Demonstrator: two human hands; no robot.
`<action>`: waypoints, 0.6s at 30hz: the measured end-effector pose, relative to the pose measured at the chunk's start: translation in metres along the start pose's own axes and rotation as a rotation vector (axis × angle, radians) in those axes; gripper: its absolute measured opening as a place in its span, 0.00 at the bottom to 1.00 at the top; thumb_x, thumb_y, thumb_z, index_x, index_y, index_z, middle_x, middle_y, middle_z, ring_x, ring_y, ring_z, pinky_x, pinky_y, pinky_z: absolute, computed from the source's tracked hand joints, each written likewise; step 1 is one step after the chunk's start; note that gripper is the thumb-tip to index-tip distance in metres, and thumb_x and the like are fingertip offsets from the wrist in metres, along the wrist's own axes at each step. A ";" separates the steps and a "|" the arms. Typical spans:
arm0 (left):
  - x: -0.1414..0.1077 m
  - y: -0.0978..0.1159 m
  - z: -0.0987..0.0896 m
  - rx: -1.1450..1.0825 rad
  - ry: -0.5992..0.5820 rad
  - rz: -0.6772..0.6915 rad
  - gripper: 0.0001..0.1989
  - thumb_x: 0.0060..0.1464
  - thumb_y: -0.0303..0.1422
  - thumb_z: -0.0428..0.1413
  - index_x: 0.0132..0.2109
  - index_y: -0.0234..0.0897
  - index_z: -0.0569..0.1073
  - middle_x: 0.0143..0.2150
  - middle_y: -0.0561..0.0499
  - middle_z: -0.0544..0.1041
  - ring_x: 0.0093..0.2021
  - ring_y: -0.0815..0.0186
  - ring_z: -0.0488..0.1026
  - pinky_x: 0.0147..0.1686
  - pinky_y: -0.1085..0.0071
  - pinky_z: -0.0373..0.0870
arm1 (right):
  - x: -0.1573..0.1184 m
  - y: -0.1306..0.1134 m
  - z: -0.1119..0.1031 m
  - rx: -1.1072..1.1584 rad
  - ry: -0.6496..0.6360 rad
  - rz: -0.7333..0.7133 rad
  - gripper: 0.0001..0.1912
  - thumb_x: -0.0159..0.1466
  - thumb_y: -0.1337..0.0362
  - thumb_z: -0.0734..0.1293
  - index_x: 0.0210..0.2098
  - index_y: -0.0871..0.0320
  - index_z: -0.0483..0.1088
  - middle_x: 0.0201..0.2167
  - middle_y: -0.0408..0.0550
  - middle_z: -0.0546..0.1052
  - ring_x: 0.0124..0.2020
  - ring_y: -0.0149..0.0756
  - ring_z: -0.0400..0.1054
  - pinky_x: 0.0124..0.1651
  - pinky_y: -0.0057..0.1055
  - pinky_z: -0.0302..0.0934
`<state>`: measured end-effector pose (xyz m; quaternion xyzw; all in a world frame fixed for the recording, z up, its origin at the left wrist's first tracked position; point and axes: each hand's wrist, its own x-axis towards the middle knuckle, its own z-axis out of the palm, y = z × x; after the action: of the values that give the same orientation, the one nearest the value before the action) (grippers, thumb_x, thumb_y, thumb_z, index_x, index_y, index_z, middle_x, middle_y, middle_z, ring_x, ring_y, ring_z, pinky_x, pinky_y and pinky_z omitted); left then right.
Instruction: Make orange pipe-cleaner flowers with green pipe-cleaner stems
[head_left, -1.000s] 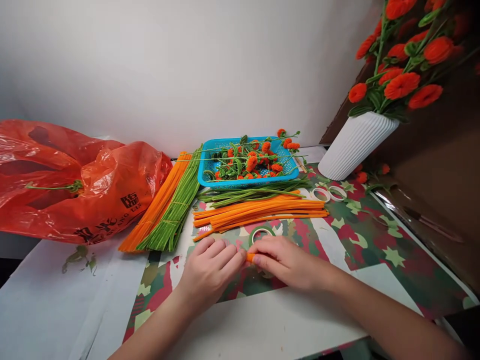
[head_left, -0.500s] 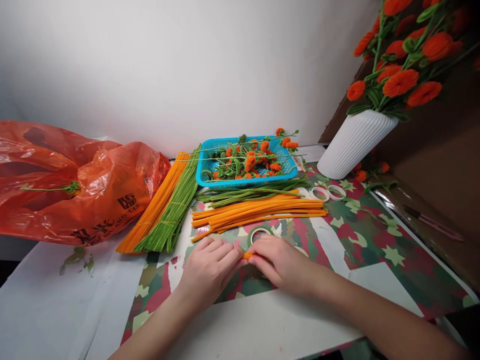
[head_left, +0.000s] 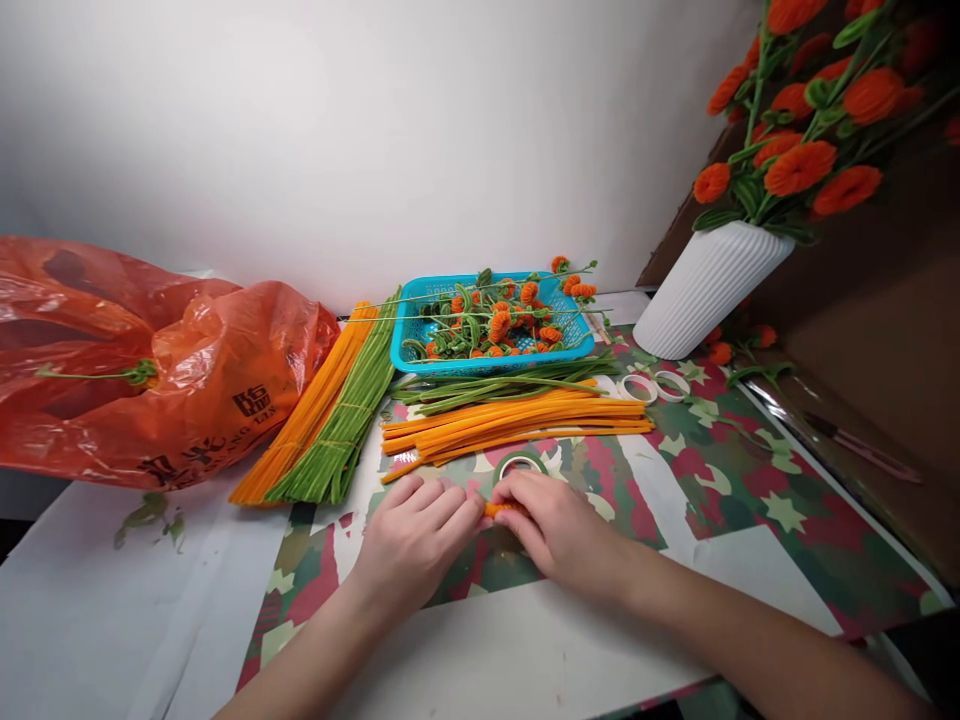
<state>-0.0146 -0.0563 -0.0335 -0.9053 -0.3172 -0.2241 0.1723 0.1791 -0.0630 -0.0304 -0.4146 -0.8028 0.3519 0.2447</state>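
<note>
Between my two hands is a short stretch of orange pipe cleaner (head_left: pixel 496 510), looking coiled; most of it is hidden by the fingers. My left hand (head_left: pixel 426 535) pinches its left end, fingers curled. My right hand (head_left: pixel 559 525) grips the other end between thumb and fingers. Just behind the right hand lies a roll of green tape (head_left: pixel 520 461), partly covered by it. Beyond the hands, loose orange pipe cleaners (head_left: pixel 517 424) lie in a row, with green pipe cleaners (head_left: pixel 502 388) behind them.
A blue basket (head_left: pixel 491 368) holds orange flowers and green pieces. Bundled orange and green pipe cleaners (head_left: pixel 330 430) lie left, beside a red plastic bag (head_left: pixel 225 350). At right stand a white vase (head_left: pixel 712 290) of orange flowers, two white tape rolls (head_left: pixel 638 388) and a pink-handled cutter (head_left: pixel 870 452).
My hands have drawn very slightly apart, and a little more of the orange pipe cleaner shows between them. Everything else lies as before, apart from a slight camera shift.
</note>
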 end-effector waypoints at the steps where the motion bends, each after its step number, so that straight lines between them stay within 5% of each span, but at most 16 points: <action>1: 0.000 0.000 0.000 0.003 0.005 0.006 0.10 0.60 0.30 0.49 0.30 0.40 0.71 0.20 0.54 0.67 0.23 0.67 0.59 0.29 0.68 0.53 | 0.000 0.000 0.001 -0.008 -0.006 0.006 0.06 0.64 0.72 0.58 0.34 0.58 0.64 0.31 0.46 0.70 0.33 0.33 0.62 0.36 0.28 0.58; 12: -0.001 -0.001 0.001 -0.080 -0.005 -0.026 0.09 0.60 0.31 0.50 0.32 0.37 0.70 0.22 0.53 0.68 0.24 0.66 0.60 0.28 0.68 0.52 | 0.000 0.000 -0.001 0.031 -0.009 -0.007 0.08 0.65 0.71 0.58 0.39 0.59 0.68 0.34 0.49 0.73 0.35 0.35 0.65 0.39 0.31 0.59; 15: -0.002 -0.002 -0.001 -0.094 0.010 0.022 0.06 0.60 0.31 0.51 0.34 0.37 0.70 0.22 0.54 0.68 0.24 0.66 0.59 0.30 0.68 0.53 | -0.001 -0.007 -0.019 0.163 -0.129 0.110 0.09 0.65 0.67 0.59 0.42 0.56 0.69 0.32 0.46 0.74 0.32 0.32 0.66 0.36 0.28 0.59; 18: -0.003 0.000 -0.004 -0.123 0.023 0.120 0.06 0.60 0.29 0.49 0.36 0.37 0.70 0.22 0.55 0.69 0.24 0.67 0.58 0.32 0.67 0.54 | 0.000 -0.008 -0.030 0.368 -0.405 0.259 0.10 0.65 0.64 0.58 0.33 0.59 0.68 0.26 0.44 0.73 0.27 0.29 0.66 0.31 0.25 0.59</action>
<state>-0.0184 -0.0594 -0.0314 -0.9288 -0.2461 -0.2431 0.1331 0.1962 -0.0556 -0.0052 -0.3838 -0.6982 0.5953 0.1038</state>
